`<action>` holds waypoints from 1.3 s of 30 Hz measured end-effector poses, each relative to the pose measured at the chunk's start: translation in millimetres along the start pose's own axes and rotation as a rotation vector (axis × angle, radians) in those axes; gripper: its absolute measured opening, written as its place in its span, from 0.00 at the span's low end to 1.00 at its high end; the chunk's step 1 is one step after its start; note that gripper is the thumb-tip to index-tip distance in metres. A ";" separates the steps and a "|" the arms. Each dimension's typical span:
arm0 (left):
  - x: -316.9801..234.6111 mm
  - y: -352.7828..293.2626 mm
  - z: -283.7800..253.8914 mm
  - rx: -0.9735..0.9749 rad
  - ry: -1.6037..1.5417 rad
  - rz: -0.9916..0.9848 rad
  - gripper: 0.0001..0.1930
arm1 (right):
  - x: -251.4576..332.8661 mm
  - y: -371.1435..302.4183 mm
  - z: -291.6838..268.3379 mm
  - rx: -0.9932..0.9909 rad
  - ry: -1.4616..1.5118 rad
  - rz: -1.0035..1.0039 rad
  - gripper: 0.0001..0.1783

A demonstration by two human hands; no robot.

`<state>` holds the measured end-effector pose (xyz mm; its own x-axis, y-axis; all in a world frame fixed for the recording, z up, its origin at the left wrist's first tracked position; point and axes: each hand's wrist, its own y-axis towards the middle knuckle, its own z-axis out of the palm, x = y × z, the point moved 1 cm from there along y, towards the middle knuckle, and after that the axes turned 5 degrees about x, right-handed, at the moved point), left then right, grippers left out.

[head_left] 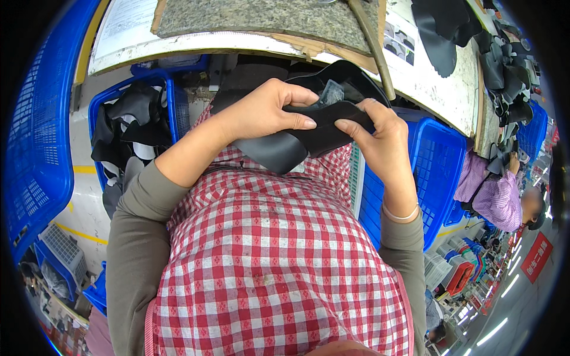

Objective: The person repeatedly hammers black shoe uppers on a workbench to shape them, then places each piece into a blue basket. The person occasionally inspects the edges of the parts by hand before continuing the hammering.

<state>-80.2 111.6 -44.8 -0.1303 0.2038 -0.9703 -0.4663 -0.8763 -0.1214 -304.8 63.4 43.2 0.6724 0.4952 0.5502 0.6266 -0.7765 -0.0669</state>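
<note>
Both my hands hold a black leather piece (pixel 323 127), curved like a shoe upper, in front of my checked apron (pixel 279 237). My left hand (pixel 273 110) pinches its near edge between thumb and fingers. On the other side my right hand (pixel 380 127) grips the edge, thumb on the near face and fingers behind. A small clear, crinkled piece (pixel 331 93) shows inside the fold, close to my left fingertips; what it is I cannot make out. One smooth black flap (pixel 273 153) hangs below my left hand.
Ahead is a white worktable (pixel 439 101) with a stone slab (pixel 267 18) and a wooden handle (pixel 374 50). Blue crates stand at left (pixel 178 113) and right (pixel 439 172), the left one full of black pieces. A co-worker in a checked shirt (pixel 496 196) is at far right.
</note>
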 end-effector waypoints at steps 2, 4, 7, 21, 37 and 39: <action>-0.5 -3.6 7.0 -0.036 -0.036 0.015 0.21 | 1.6 1.1 -0.9 0.011 0.013 0.028 0.14; -0.5 -5.8 11.9 -0.071 -0.050 0.024 0.21 | 3.2 1.9 -1.3 0.009 0.011 0.036 0.14; 0.5 -7.7 15.3 -0.110 -0.043 0.029 0.18 | 4.9 2.9 -0.6 0.017 0.009 0.057 0.15; 9.8 -8.5 22.0 0.005 0.007 -0.056 0.10 | 6.8 -9.3 12.5 0.046 -0.005 0.121 0.13; 3.6 -15.3 30.1 -0.193 -0.001 0.140 0.11 | 8.5 -17.6 18.4 -0.020 -0.002 0.062 0.13; 2.0 -14.1 22.3 -0.127 -0.075 0.062 0.09 | 8.1 -19.1 19.1 -0.028 -0.007 0.051 0.14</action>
<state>-93.4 134.1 -40.3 -0.2224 0.1757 -0.9590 -0.3413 -0.9354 -0.0923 -303.8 89.7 33.0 0.7061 0.4576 0.5404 0.5803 -0.8113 -0.0713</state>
